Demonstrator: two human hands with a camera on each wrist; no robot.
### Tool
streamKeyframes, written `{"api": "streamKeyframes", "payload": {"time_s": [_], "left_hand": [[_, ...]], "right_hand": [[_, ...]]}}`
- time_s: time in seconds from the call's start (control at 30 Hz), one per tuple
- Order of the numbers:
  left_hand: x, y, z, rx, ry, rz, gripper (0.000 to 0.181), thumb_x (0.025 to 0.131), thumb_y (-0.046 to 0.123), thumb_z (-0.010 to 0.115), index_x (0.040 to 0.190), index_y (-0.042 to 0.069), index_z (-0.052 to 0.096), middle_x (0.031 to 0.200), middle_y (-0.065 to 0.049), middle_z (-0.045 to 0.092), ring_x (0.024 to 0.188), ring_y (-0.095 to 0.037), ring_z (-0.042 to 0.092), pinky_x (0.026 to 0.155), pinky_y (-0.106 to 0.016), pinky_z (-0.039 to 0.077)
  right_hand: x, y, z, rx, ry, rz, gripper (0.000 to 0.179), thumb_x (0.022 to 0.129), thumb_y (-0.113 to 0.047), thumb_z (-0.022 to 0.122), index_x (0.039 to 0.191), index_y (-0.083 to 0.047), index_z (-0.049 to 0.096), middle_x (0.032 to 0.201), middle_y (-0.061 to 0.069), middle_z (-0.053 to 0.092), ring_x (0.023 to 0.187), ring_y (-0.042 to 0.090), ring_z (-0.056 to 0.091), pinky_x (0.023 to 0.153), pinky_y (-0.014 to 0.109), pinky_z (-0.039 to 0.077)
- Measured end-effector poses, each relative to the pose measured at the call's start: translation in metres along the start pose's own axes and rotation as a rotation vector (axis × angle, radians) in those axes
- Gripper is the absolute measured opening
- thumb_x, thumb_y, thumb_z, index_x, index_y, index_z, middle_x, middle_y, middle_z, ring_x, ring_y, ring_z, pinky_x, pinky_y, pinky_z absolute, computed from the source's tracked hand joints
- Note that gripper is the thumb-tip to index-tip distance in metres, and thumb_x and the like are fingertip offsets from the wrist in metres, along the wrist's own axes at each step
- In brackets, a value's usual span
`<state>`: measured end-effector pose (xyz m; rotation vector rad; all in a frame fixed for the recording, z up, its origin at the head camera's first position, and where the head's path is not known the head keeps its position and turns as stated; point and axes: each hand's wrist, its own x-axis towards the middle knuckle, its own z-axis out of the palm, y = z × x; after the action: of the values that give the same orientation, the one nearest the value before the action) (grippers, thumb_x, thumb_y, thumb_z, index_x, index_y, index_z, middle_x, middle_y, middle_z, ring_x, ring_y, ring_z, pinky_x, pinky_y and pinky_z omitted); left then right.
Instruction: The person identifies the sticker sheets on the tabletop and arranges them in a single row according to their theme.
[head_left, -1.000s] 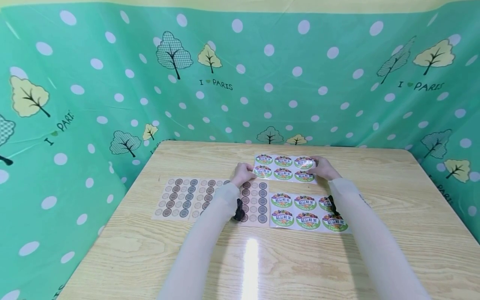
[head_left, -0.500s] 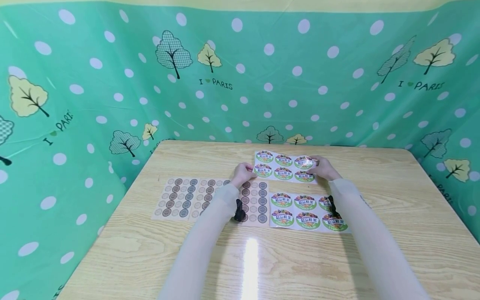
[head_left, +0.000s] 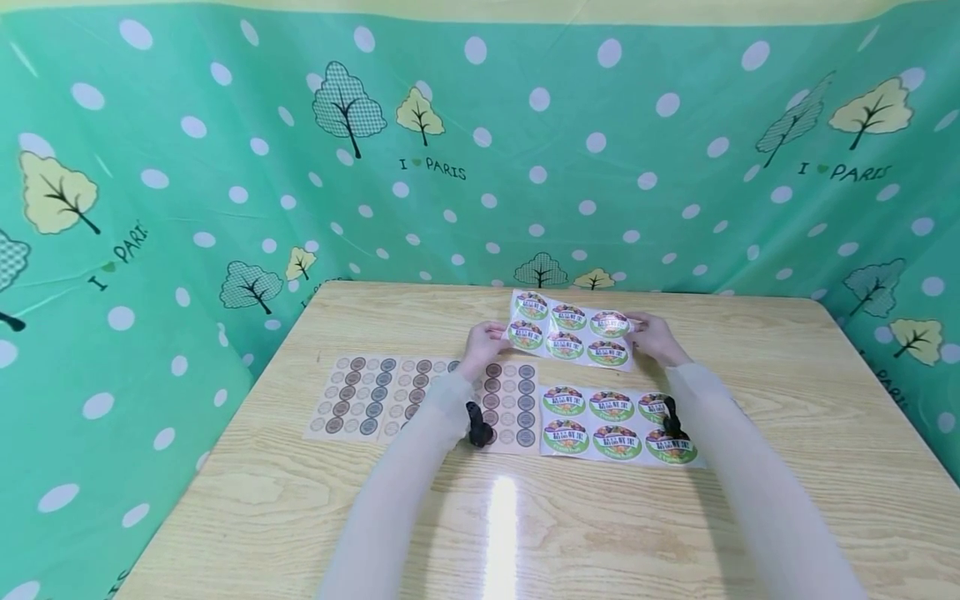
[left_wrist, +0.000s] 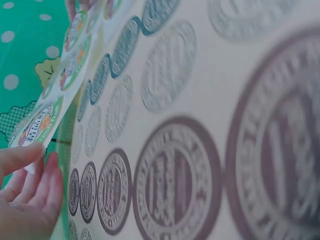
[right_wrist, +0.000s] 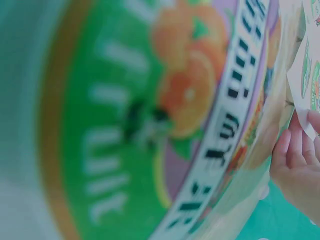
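Between my two hands is a white sheet of oval fruit stickers, tilted with its far left corner raised. My left hand pinches its left edge, thumb over the front and fingers behind, as the left wrist view shows with the sticker sheet. On the right edge, my right hand grips the same sheet; in the right wrist view its fingers lie at the paper's edge. A second fruit sticker sheet lies flat on the table, below my right wrist.
Brown sheets of round stickers lie side by side on the wooden table, partly covered by my left forearm. A green dotted curtain hangs behind the table and along its sides.
The held sheet's far edge, mostly at the left, has risen and tipped up towards me. My left hand has lifted slightly. The sheets on the table have stayed put.
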<state>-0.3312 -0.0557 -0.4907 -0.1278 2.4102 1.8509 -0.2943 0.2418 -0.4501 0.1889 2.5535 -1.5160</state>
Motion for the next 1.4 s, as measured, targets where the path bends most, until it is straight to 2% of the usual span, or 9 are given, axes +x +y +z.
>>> {"api": "streamKeyframes", "payload": {"time_s": [0.13,0.17,0.23,0.27,0.47,0.67,0.93,1.17,1.4], "left_hand": [[0.055,-0.058,0.01,-0.194,-0.003,0.091,0.036,0.064,-0.006,0.07,0.097,0.007,0.063,0.082,-0.008,0.064,0.072,-0.017,0.062,0.063,-0.025,0.054],[0.06,-0.062,0.011,-0.226,0.0,0.064,0.037,0.065,-0.007,0.07,0.097,0.008,0.064,0.083,-0.009,0.064,0.074,-0.017,0.062,0.065,-0.027,0.054],[0.064,-0.069,0.013,-0.318,0.005,0.102,0.036,0.064,-0.009,0.069,0.094,0.009,0.064,0.079,-0.008,0.064,0.069,-0.017,0.063,0.061,-0.025,0.054],[0.056,-0.061,0.012,-0.346,0.017,0.099,0.035,0.064,-0.01,0.069,0.094,0.007,0.064,0.078,-0.009,0.063,0.069,-0.017,0.063,0.061,-0.025,0.054],[-0.028,0.025,0.001,-0.384,0.078,-0.031,0.038,0.072,-0.016,0.058,0.109,-0.006,0.055,0.095,-0.02,0.059,0.082,-0.025,0.061,0.078,-0.035,0.051],[-0.067,0.057,-0.007,-0.468,0.047,-0.062,0.04,0.074,-0.017,0.054,0.113,-0.009,0.05,0.103,-0.026,0.054,0.085,-0.025,0.058,0.088,-0.04,0.046],[-0.073,0.055,-0.001,-0.529,0.086,-0.051,0.035,0.073,-0.017,0.055,0.107,-0.006,0.054,0.088,-0.013,0.059,0.076,-0.017,0.059,0.084,-0.037,0.048],[-0.078,0.054,0.003,-0.58,0.067,-0.075,0.036,0.073,-0.014,0.057,0.108,-0.003,0.054,0.093,-0.013,0.059,0.077,-0.016,0.059,0.087,-0.038,0.047],[-0.088,0.056,0.008,-0.591,0.049,-0.085,0.036,0.074,-0.012,0.058,0.108,-0.002,0.053,0.095,-0.014,0.059,0.076,-0.016,0.059,0.083,-0.032,0.049]], "right_hand": [[-0.005,-0.001,-0.001,0.08,-0.018,-0.009,0.054,0.085,0.002,0.045,0.136,0.0,0.027,0.102,0.021,0.05,0.068,0.012,0.053,0.057,0.019,0.047],[-0.006,-0.001,-0.002,0.103,-0.023,-0.005,0.054,0.086,0.001,0.045,0.136,0.0,0.027,0.107,0.023,0.049,0.072,0.013,0.054,0.061,0.02,0.049],[-0.008,-0.001,-0.002,0.144,-0.038,0.006,0.054,0.087,0.001,0.043,0.137,0.0,0.025,0.118,0.026,0.046,0.081,0.015,0.056,0.072,0.023,0.051],[-0.009,-0.001,-0.002,0.163,-0.047,0.014,0.054,0.088,0.0,0.043,0.138,-0.001,0.024,0.122,0.026,0.043,0.086,0.016,0.056,0.077,0.025,0.05],[-0.013,-0.002,-0.004,0.257,-0.052,0.081,0.052,0.091,-0.005,0.042,0.139,-0.006,0.022,0.132,0.022,0.037,0.098,0.019,0.053,0.084,0.026,0.048],[-0.02,-0.002,-0.008,0.323,-0.034,0.106,0.053,0.092,-0.01,0.044,0.14,-0.008,0.021,0.136,0.019,0.034,0.092,0.01,0.052,0.084,0.021,0.046],[-0.033,-0.004,-0.015,0.417,-0.044,0.134,0.056,0.091,-0.014,0.047,0.14,-0.01,0.02,0.139,0.018,0.028,0.083,0.002,0.053,0.084,0.018,0.045],[-0.046,-0.005,-0.023,0.439,-0.064,0.151,0.059,0.091,-0.019,0.049,0.141,-0.011,0.018,0.141,0.016,0.024,0.087,0.001,0.05,0.085,0.016,0.044],[-0.06,-0.007,-0.031,0.54,-0.084,0.14,0.063,0.09,-0.016,0.051,0.141,-0.007,0.014,0.106,-0.004,0.046,0.088,0.002,0.051,0.083,0.015,0.045]]}}
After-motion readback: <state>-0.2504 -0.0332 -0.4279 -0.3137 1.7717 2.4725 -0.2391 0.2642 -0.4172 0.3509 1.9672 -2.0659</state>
